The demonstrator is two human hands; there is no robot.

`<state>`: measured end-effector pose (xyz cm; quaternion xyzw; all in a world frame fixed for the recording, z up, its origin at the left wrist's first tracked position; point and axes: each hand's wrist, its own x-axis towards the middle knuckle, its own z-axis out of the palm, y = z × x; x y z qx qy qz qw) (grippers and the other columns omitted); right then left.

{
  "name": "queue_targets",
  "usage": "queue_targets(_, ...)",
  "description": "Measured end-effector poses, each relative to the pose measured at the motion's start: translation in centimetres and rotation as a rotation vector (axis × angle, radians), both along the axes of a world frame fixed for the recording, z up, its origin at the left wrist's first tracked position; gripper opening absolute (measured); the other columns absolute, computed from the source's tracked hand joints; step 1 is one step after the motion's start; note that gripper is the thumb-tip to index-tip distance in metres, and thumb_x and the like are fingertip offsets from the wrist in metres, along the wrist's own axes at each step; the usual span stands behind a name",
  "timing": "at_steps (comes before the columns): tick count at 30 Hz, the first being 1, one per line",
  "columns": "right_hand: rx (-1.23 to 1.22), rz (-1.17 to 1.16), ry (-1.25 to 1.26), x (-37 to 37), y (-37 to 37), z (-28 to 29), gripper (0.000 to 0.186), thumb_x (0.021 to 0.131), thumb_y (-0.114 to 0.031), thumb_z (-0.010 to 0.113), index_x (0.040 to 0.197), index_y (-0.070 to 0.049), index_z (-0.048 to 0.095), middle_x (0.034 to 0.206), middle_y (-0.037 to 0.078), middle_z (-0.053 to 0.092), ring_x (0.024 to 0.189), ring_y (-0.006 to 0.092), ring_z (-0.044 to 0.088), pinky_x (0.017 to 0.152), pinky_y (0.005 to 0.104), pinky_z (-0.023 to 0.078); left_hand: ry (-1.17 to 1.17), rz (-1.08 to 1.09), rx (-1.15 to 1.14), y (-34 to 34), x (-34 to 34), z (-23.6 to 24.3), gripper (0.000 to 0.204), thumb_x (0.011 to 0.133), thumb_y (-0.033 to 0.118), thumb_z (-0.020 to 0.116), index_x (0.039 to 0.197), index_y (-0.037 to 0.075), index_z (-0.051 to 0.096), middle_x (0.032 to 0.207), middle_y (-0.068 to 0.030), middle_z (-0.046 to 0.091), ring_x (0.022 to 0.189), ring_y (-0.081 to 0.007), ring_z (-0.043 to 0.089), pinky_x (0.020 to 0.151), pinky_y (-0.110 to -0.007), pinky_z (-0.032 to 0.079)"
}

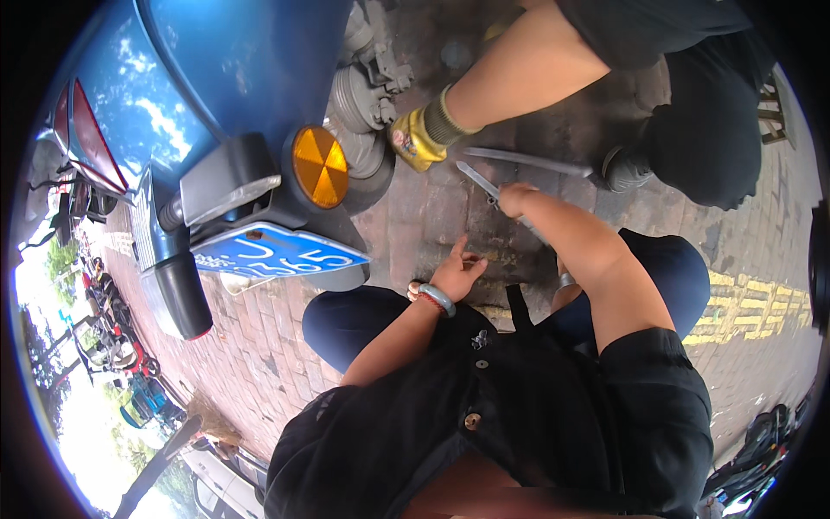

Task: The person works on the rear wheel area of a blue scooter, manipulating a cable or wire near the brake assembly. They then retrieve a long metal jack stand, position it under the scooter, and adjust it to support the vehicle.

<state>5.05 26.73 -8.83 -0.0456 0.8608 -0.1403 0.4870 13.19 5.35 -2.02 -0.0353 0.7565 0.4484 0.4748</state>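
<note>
Gripped in the closed right hand (515, 200): silver tool (477, 179), tip directed forward and left. Partly open and empty, nearer the body and leftward: left hand (456, 275), forefinger extended. Just beyond the right hand: metal bar (529, 161). Ahead of both: co-worker's gloved hand (418, 144), near the blue vehicle (251, 69).

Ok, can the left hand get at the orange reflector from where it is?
Probably yes: the left hand looks empty, and no arm or tool crosses the gap to the orange reflector. The plate sits lower in the picture, off that line. Depth is hard to judge, though.
</note>
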Motion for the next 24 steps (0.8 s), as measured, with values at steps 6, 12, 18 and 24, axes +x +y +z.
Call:
queue_targets(6,0.194,-0.329,0.113,-1.1,5.1,-0.9,0.029,0.088,-0.017,0.046,0.110,-0.006,0.062,0.114,0.012,0.061,0.106,0.0290,0.059,0.085,0.0405,0.049,0.062,-0.055,0.085,1.2,-1.0,-1.1,0.065,0.088,0.019,0.060,0.139,0.000,0.025,0.106,-0.0116,0.061,0.096,-0.0154,0.059,0.083,-0.027,0.046)
queue_targets(12,0.237,-0.396,0.187,-0.7,5.6,4.5,0.027,0.085,-0.013,0.050,0.106,-0.007,0.065,0.116,0.012,0.061,0.106,0.0286,0.060,0.085,0.0401,0.049,0.076,-0.056,-0.021,3.6,-2.1,1.1,0.065,0.085,0.020,0.063,0.137,0.001,0.030,0.105,-0.0127,0.063,0.090,-0.0187,0.062,0.079,-0.031,0.049)
queue_targets(18,0.160,-0.431,0.168,-0.8,1.9,14.3,0.028,0.084,-0.013,0.051,0.106,-0.006,0.066,0.117,0.013,0.061,0.106,0.0289,0.060,0.085,0.0399,0.050,0.076,-0.262,-0.117,7.8,-2.8,10.5,0.066,0.083,0.024,0.063,0.135,0.000,0.032,0.099,-0.0125,0.066,0.089,-0.0212,0.063,0.080,-0.033,0.049)
queue_targets(24,0.118,-0.398,0.029,2.5,1.0,23.1,0.028,0.082,-0.012,0.053,0.106,-0.006,0.066,0.117,0.014,0.060,0.106,0.0292,0.060,0.085,0.0398,0.050,0.045,-0.355,-0.179,6.8,-1.1,19.3,0.061,0.082,0.029,0.060,0.134,0.006,0.037,0.101,-0.0098,0.066,0.097,-0.0265,0.062,0.087,-0.036,0.046)
